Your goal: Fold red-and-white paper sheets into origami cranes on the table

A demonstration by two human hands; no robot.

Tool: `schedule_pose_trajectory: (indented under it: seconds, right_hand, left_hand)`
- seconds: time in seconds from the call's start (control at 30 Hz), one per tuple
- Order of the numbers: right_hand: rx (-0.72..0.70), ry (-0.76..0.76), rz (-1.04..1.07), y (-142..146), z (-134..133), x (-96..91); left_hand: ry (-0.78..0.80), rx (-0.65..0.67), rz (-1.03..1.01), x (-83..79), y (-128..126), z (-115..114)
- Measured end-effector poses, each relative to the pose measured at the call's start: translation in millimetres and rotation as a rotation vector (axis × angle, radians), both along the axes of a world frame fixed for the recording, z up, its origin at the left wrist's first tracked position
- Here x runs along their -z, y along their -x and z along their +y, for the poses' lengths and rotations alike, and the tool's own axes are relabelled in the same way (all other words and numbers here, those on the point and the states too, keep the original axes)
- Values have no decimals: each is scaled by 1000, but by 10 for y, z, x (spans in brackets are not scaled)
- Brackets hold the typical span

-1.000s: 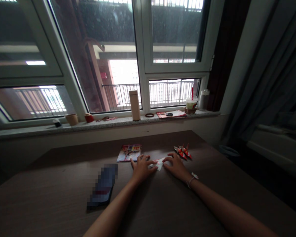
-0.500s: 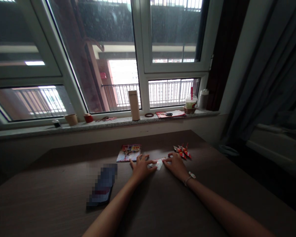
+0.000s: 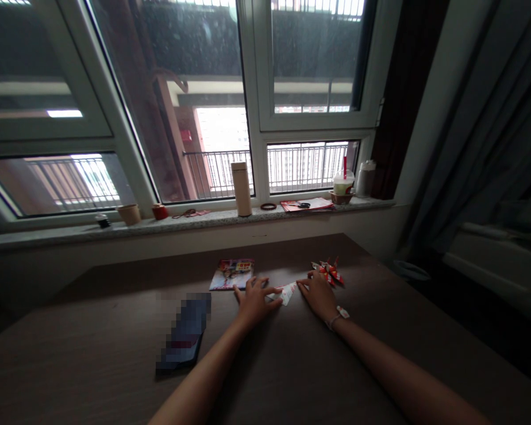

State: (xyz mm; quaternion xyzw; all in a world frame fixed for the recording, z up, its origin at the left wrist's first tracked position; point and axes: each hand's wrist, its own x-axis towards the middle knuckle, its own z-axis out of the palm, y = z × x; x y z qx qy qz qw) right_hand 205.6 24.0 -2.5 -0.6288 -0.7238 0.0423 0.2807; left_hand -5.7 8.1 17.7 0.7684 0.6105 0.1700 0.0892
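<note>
A small piece of folded white paper [image 3: 287, 293] with faint red print lies on the dark table, its pointed end to the right. My left hand [image 3: 253, 300] holds its left part down, thumb and forefinger on the paper and the other fingers spread towards the booklet. At the pointed end, my right hand [image 3: 317, 293] has thumb and fingertips drawn together on the tip. Part of the paper is hidden under the left fingers. Just beyond my right hand sit several red-and-white folded paper pieces [image 3: 331, 274].
A colourful booklet [image 3: 230, 275] lies behind my left hand, and a blurred-out phone-like object [image 3: 184, 333] to its left. Along the windowsill stand a beige flask [image 3: 241, 190], a drink cup with red straw [image 3: 344, 182], a grey bottle [image 3: 366, 179] and scissors [image 3: 304, 205] on red paper.
My right hand has shifted slightly right and away along the paper's tip, so more of the white paper shows. My left hand stays in place.
</note>
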Motion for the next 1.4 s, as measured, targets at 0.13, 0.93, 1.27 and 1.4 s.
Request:
schedule_pose_trajectory:
  seconds: [0.13,0.93,1.27,1.4]
  right_hand:
    - [-6,13,-15,-7,-14,10]
    - [-104,-33,96,-7,-69,14]
    - [-316,-19,124,-14,-101,4]
    - [-338,-8,155,-19,-100,-4]
  left_hand:
    - [-20,3,0,8,-2,-5]
    - [-48,18,-59,34,27,-9]
    - [-92,94,-66,40,34,-21]
    - [-107,103,-65,39,29,-30]
